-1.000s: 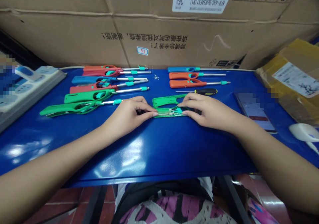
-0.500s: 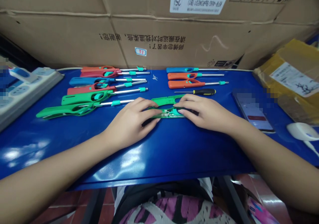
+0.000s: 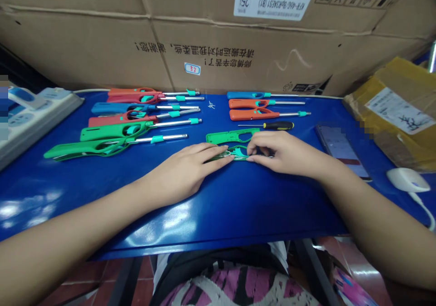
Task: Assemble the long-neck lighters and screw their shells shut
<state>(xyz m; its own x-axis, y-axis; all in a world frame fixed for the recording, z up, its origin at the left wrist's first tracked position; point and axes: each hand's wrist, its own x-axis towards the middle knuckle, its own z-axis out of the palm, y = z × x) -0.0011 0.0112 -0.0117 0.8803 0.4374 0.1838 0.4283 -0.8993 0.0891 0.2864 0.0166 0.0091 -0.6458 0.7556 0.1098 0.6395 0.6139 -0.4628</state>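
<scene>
An opened green lighter body [image 3: 239, 152], with a turquoise trigger and pale wires inside, lies on the blue table in front of me. My left hand [image 3: 194, 167] covers its left end, index and middle fingers stretched along it and holding it. At its right end my right hand [image 3: 277, 151] is closed, thumb and fingertips pinching the edge by the trigger; any small part between them is hidden. Just behind lies the loose green cover half [image 3: 218, 136], near my right knuckles. A screwdriver [image 3: 279, 125] with a black and yellow handle rests beyond that hand.
Several long-neck lighters [image 3: 116, 133] lie in a row at left, and an orange lighter [image 3: 254, 114] is among others behind. A power strip [image 3: 30, 115] stands left; a phone [image 3: 340, 149], white device [image 3: 408, 180] and taped box [image 3: 402, 111] are right. Cardboard [image 3: 190, 38] walls the back.
My left fingers have straightened and slid right over the lighter body. My right fingers have curled into a tighter pinch at the trigger end, uncovering more of the cover half.
</scene>
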